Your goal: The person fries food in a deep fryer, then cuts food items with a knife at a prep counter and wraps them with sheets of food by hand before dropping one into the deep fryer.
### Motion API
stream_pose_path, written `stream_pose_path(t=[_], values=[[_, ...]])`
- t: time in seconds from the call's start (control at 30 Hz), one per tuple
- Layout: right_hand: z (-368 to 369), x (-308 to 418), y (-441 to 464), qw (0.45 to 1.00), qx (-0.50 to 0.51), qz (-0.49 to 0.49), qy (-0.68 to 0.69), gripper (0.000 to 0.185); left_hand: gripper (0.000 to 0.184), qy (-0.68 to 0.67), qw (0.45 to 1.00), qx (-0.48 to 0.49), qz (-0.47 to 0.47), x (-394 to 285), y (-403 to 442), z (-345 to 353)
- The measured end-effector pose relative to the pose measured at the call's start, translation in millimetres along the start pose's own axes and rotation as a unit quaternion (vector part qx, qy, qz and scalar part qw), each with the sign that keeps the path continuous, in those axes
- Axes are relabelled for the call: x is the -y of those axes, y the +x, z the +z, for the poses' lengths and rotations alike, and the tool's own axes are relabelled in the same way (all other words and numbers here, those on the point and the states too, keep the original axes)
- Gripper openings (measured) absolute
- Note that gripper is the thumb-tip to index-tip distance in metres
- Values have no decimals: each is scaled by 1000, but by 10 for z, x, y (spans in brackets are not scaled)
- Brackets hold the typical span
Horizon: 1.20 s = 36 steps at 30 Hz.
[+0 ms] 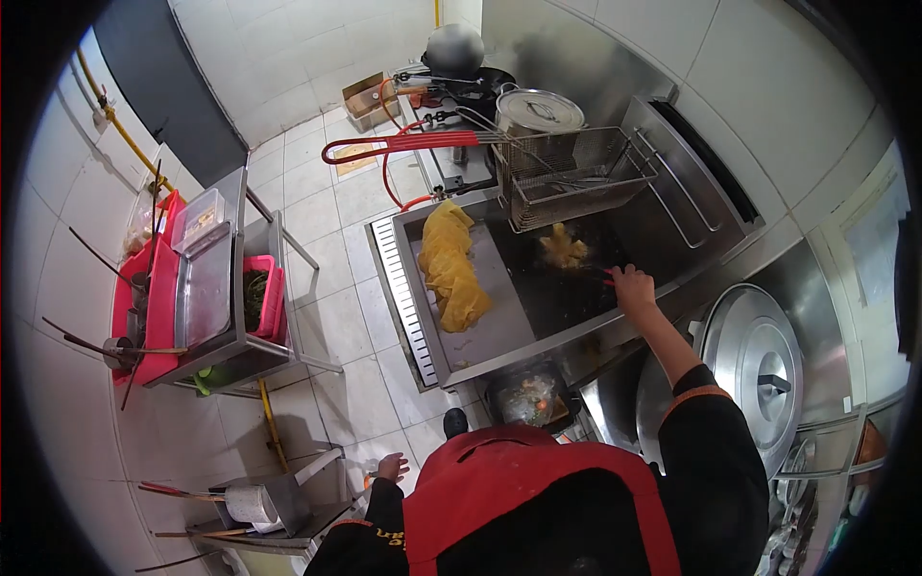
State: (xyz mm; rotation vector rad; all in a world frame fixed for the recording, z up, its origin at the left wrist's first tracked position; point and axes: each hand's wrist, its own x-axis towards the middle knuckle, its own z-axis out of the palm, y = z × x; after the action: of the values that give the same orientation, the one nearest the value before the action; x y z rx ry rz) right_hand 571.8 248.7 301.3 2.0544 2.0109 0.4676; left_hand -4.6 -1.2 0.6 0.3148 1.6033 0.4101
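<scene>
My right hand (634, 290) is closed around the red handle of a thin utensil (607, 279), whose far end reaches into the dark oil (567, 302) of a steel fryer. Close to that end, a golden-brown fried piece (563, 248) floats. I cannot tell whether the utensil touches it. A row of overlapping golden fried sheets (449, 269) lies on the fryer's flat metal shelf (504, 312), left of the oil. Low beside my body, my left hand (392, 468) hangs with fingers apart, holding nothing.
A wire fry basket (576, 187) with a long red handle sits at the fryer's back, near a lidded pot (540, 110). A large lidded pot (754, 355) stands at right. Left are a steel table (226, 331) with pink bins and a bin (531, 394) below the fryer.
</scene>
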Motion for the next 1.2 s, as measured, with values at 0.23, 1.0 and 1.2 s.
stream_pose_path(t=[0.23,1.0,1.2], values=[[20,-9,63,999,22,-32,7,17,34,-21,1000,0,-7,118,-23,-73],[-345,122,-437,945,65,190,258,31,35,30,1000,3,-1,-376,-244,180],[-36,109,-273,953,87,194,214,30,35,27,998,27,-45,243,176,-92]])
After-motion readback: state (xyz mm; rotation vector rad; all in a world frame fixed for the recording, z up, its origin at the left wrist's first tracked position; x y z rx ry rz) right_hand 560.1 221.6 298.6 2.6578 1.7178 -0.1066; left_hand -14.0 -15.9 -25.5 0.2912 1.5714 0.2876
